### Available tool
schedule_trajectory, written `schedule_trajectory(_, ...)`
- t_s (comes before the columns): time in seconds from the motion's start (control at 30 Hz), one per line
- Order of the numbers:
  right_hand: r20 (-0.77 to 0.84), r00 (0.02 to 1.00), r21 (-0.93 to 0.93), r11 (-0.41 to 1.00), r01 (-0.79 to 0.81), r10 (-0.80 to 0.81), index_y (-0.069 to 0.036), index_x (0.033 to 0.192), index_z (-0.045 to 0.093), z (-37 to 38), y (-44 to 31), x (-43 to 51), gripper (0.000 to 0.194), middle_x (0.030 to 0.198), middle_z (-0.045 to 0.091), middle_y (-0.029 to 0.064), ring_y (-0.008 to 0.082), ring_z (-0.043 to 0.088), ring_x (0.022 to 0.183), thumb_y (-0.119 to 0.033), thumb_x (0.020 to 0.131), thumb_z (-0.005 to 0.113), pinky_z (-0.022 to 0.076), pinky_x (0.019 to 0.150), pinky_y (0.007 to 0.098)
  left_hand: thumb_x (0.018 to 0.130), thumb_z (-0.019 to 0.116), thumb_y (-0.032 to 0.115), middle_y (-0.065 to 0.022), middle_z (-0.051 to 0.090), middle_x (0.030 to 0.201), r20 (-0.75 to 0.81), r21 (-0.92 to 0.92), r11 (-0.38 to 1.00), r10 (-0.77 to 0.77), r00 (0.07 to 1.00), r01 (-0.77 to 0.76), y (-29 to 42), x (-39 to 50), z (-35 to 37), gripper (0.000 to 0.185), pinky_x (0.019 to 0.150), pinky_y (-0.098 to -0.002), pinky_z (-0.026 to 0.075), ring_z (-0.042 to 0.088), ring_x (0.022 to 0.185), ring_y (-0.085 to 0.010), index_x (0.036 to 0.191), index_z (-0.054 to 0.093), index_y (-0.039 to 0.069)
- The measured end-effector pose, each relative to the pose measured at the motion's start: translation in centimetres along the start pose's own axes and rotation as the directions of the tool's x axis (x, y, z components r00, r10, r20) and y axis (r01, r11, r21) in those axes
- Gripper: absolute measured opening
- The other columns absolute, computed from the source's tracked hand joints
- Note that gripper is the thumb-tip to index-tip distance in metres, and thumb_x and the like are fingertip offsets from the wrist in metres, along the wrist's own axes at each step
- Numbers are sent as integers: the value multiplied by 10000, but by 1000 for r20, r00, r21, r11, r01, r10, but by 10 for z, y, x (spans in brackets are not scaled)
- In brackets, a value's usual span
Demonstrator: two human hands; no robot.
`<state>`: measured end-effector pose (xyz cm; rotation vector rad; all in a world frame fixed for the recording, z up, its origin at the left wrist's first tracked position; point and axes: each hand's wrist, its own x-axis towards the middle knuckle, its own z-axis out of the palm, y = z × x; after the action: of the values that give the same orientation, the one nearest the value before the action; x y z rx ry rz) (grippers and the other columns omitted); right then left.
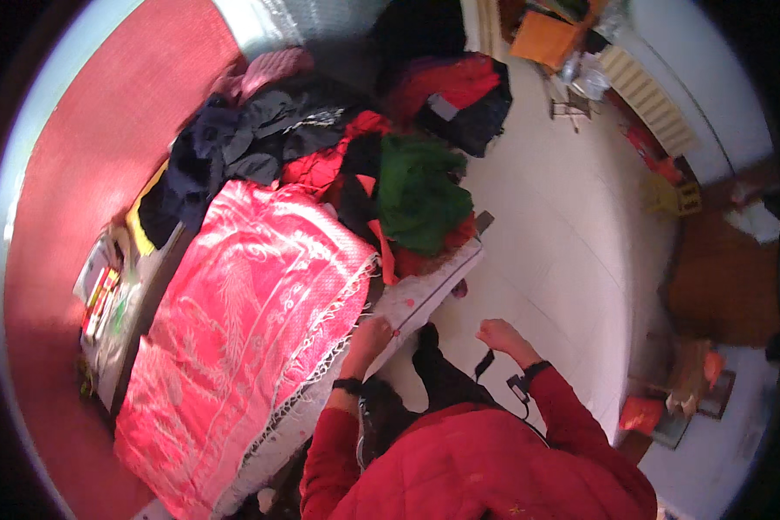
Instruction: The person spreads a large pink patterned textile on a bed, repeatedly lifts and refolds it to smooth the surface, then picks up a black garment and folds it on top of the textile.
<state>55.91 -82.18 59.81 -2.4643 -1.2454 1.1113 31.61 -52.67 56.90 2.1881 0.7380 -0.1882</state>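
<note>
A red and white patterned cloth [247, 292] with a fringed edge lies spread before me on a low bed or couch. My left hand [372, 338] is beside its fringe, over the white cover [422, 292] at the near edge; whether the fingers grip the cover is not clear. My right hand [499, 335] is raised above the floor with the fingers curled, and nothing plainly shows in it. A dark strap hangs below that hand. Beyond the patterned cloth lie a green garment [422, 195] and dark clothes [286, 123] in a heap.
Pale floor tiles [546, 247] run along the right side. A narrow ledge [120, 351] with small items stands at the left, by a red wall [91, 162]. Dark and red clothing [461, 97] is piled at the back. At the far right are a brown surface [721, 279] and a yellow stool [673, 195].
</note>
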Motion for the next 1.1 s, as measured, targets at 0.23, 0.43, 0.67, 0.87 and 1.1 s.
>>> schedule_trajectory(0.23,13,997,152,985,-81,80,1,921,652,-21,11,9,318,889,680,219,419,650,891,-316,897,658,513,793,497,901,599,258,-257,657,922,-401,-69,976,-215,891,205,47,106,-55,259,758,-520,517,650,878,-433,928,652,6)
schedule_trajectory(0.43,-26,998,133,990,56,-53,-12,967,641,-58,-29,45,259,942,669,210,404,641,896,-262,902,663,511,777,471,894,643,337,-298,533,1255,-641,-216,868,-472,606,447,40,184,-92,509,906,-536,488,544,1163,-462,1245,511,-6)
schedule_trajectory(0.67,-59,977,82,975,208,-204,-11,1025,640,-119,-106,96,259,931,662,183,361,645,881,-253,931,636,517,773,434,809,727,329,-259,545,1289,-518,-378,672,-724,456,637,-46,221,-83,609,881,-534,520,573,1141,-443,1254,509,-23)
schedule_trajectory(0.87,20,970,-26,970,243,-243,1,1027,625,-142,-157,140,245,932,660,174,351,651,863,-220,925,646,516,754,405,910,568,219,-108,691,792,-189,-955,-25,-716,672,-295,-145,171,-80,200,560,-401,552,700,715,-268,971,663,53)
schedule_trajectory(1.1,59,882,51,884,465,-468,14,1075,622,-143,-212,228,259,997,679,183,320,675,900,-193,924,660,529,766,388,962,544,288,-112,691,937,-28,-917,-222,-794,607,-332,-177,114,-97,261,681,-410,605,703,808,-259,1089,642,83)
